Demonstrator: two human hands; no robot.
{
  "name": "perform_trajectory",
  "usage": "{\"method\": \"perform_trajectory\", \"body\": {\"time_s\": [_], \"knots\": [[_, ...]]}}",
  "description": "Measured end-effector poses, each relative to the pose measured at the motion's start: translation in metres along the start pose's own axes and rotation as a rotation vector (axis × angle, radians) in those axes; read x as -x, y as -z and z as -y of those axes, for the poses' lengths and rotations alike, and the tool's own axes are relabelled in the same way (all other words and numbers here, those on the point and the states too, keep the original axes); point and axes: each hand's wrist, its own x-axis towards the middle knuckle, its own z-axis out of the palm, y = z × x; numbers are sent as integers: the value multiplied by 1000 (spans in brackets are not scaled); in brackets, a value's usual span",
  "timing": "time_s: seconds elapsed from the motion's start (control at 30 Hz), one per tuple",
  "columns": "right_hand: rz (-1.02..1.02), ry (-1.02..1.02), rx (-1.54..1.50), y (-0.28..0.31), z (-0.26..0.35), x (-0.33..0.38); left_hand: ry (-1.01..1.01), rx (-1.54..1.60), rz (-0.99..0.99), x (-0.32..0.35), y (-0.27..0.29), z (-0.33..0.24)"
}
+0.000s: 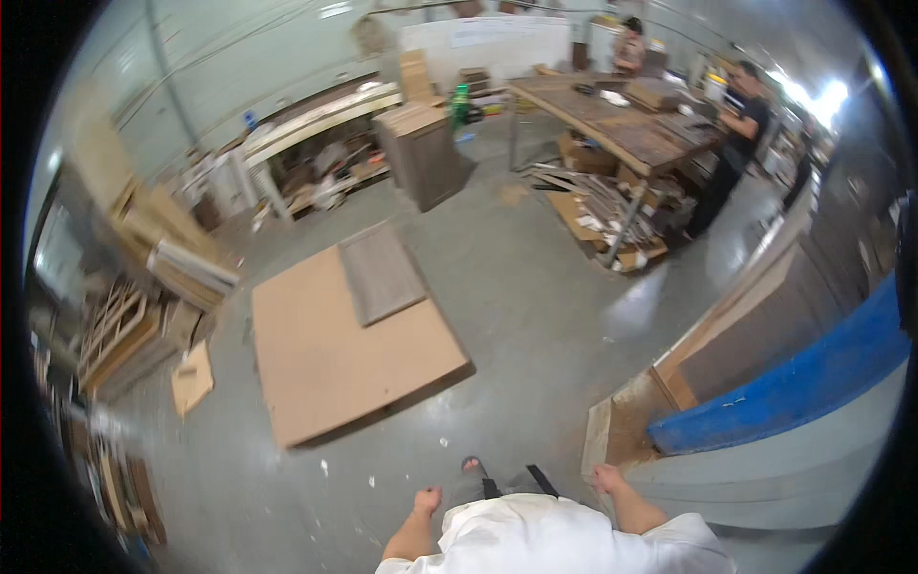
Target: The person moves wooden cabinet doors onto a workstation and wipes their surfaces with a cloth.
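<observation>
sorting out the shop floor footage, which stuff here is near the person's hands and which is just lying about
By the hands:
- left hand, closed, holding nothing
- right hand, holding nothing
- blue-topped grey panel beside the right hand
- large flat brown cardboard sheet on the floor ahead
- grey ribbed panel lying on that sheet

Lying about:
- long wooden workbench, people working at it
- brown wooden cabinet
- stacked wooden frames

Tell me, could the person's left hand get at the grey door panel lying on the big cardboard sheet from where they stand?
Probably not. The left hand hangs by the person's side, and the grey panel lies at the far end of the cardboard sheet. Nothing blocks the way across the floor, so stepping closer should do.
</observation>
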Motion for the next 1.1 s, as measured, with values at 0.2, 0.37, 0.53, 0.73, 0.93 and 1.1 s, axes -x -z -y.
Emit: {"method": "perform_trajectory", "body": {"time_s": [0.2,0.37,0.53,0.73,0.93,1.1], "knots": [[-151,-262,-230,-40,59,-23,-141,204,38,-145,83,-245],[17,-192,283,-58,93,-195,-199,89,178,-186,90,-430],[-202,155,336,-38,325,-289,3,95,233,-179,72,-504],[-227,310,95,-41,626,-421,86,2,347,-253,49,-596],[-92,386,79,-103,803,-515,97,42,304,-377,83,-707],[49,169,401,-125,835,-592,-41,181,195,-530,115,-827]]}}
